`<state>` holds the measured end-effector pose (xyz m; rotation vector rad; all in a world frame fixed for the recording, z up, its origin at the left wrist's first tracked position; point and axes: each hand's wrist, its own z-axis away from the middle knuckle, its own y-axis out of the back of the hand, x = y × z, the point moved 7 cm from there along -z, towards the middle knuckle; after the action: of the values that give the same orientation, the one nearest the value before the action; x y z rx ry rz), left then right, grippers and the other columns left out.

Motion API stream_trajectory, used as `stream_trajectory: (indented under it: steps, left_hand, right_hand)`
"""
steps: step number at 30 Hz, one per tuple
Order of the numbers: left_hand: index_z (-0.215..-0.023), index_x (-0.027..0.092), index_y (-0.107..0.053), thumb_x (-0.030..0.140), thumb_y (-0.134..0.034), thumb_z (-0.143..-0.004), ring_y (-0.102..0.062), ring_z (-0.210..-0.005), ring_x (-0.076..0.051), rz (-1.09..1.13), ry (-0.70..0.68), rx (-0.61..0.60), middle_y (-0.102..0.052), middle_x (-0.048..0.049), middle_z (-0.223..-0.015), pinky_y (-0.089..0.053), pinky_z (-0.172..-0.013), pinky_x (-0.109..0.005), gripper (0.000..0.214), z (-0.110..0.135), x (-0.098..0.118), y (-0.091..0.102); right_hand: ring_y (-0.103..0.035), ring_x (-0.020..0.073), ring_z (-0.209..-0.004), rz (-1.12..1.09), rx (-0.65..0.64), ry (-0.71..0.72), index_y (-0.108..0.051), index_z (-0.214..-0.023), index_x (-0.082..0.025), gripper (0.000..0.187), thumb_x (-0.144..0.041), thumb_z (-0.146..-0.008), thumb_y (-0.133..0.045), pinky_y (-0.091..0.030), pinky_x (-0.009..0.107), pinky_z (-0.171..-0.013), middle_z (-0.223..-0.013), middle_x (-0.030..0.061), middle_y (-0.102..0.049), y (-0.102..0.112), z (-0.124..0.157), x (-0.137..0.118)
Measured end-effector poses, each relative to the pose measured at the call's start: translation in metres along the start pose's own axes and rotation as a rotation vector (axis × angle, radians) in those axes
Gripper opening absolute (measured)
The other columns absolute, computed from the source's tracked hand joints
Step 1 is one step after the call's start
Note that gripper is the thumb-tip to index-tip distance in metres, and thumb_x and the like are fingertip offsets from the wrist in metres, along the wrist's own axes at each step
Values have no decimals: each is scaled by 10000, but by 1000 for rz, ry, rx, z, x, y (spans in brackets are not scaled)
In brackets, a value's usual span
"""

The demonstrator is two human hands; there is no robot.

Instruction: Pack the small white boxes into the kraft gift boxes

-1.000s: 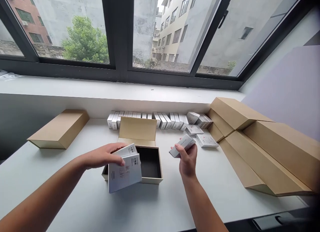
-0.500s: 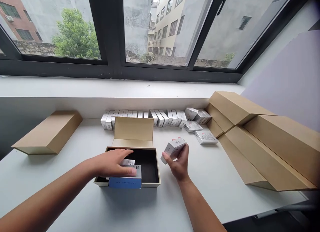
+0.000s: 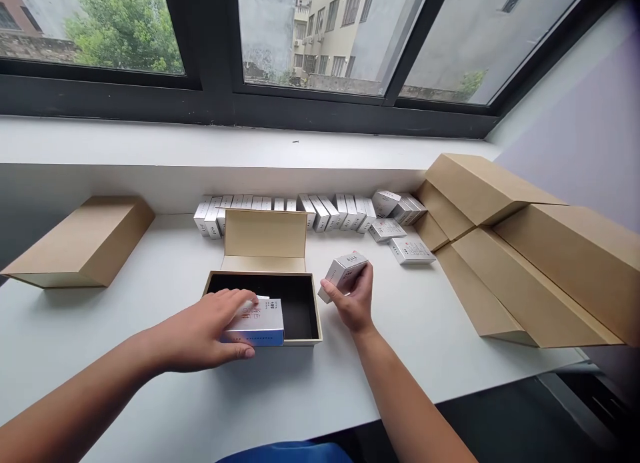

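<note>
Carton (image 3: 267,314) number one, white on top, blue along the side, sat towards eight o'clock in the one open box (image 3: 300,306), and a white sliver of a second carton (image 3: 263,297) peeped out behind! Black lining filled the rest; lid (image 3: 265,233) up at twelve. There was the left hand (image 3: 215,330), fingers on that first carton, thumb spread away; whether it gripped, I couldn't tell. Over at three, well apart, the right hand (image 3: 357,296) was clamped on one small white carton (image 3: 345,271). Two pale cartons (image 3: 413,251) lay flat at two; a row of cartons (image 3: 320,213), over a dozen, ran from eleven towards two. One kraft box (image 3: 83,240) held ten o'clock, and at least four stacked kraft boxes (image 3: 530,290) loomed between two and three!
</note>
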<state>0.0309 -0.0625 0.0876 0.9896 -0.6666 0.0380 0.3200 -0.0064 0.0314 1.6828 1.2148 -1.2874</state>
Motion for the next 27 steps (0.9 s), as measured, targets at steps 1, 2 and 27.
stream_trajectory:
  steps: [1, 2, 27]
  left_hand:
    - [-1443, 285, -477, 543, -671, -847, -535, -1296, -344, -23, -15, 25, -558, -110, -1442, -488, -1053, -458, 678, -1, -1, 4]
    - [-1464, 275, -437, 492, -674, -842, -499, -1333, -342, -54, -43, 69, -530, -114, -1468, -457, -1093, -463, 700, -2, -1, 10]
    - [-989, 247, -689, 499, -565, -930, -699, -961, -239, -67, -73, 875, -749, -18, -989, -532, -1004, -439, 287, 17, -30, 123]
  right_hand:
    - [-583, 282, -1168, 0, -1, 2, -461, -1271, -238, 815, -377, -595, -895, -478, 470, -1054, -1238, 89, -567, 0, 0, 0]
    - [-582, 282, -1169, 3, 1, 5, -462, -1270, -239, 814, -376, -595, -896, -478, 469, -1053, -1243, 90, -566, 1, 0, 1]
    - [-584, 295, -1179, 87, -88, -49, -443, -1326, -236, 863, -437, -618, -894, -476, 489, -1055, -1237, 97, -567, -5, 2, 2]
